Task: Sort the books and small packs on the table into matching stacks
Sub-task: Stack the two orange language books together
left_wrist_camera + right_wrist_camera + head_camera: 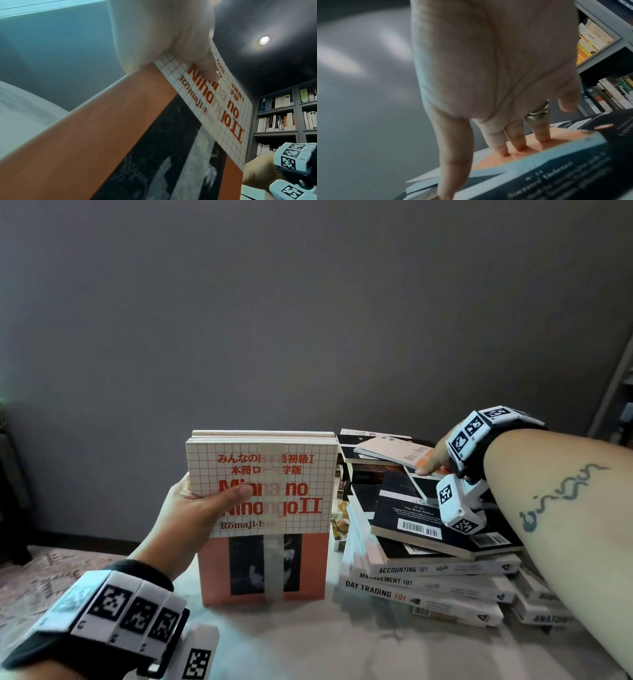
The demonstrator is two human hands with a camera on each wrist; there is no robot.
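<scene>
- Both hands are in contact with books: the left hand (191,508) is closed round a bundle (262,508) of books, the right hand (433,462) is laid on the pile (428,542) to the right.
- On the left, the thumb (208,67) is pressed flat across the front cover of the grid-patterned book (214,102) titled "Minna no Nihongo II"; the fingers behind cannot be seen, but the bundle is plainly gripped at its left edge.
- An orange book (212,570) is held in the same bundle — upright, its lower edge at or just above the table (308,645); which of the two cannot be told.
- A strip of pale tape (272,559) is seen running down the front of the bundle.
- On the right, the fingers (517,139) are nearly straight and are pressed tips-down on a peach-coloured cover (518,152) at the top rear of the pile; nothing is grasped.
- A ring (539,112) is worn on one finger.
- Black paperbacks (428,518) are heaped crookedly just below the right wrist.
- White "101" books (428,580) — Accounting, Management, Day Trading — are stacked flat beneath them.
- Bookshelves (283,115) are visible in both wrist views.
</scene>
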